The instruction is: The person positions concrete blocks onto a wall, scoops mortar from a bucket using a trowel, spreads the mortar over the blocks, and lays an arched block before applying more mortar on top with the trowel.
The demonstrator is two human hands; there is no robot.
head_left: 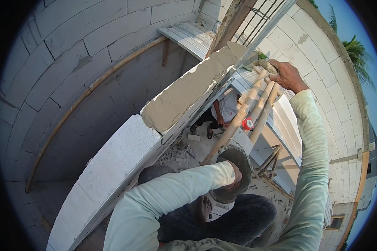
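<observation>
My left hand [235, 176] reaches into a round, mortar-smeared bucket [224, 195] above my bent legs; its fingers are hidden inside. Out to the upper right, my right hand [288, 76] is closed at the upper ends of several bamboo poles [244, 109]. A dull, grey-tan lumpy thing [260, 64] lies against its fingers; I cannot make out what it is. Left of the bucket runs a wall top of white blocks [113, 161]. Wet grey mortar [184, 98] is spread along its farther stretch.
A red and white round object [247, 123] sits by the poles. Below, another person [228, 106] is partly hidden behind them. Steel bars [262, 19] and a post [230, 25] rise at the wall's far end. A long bamboo pole [77, 102] crosses the left block wall.
</observation>
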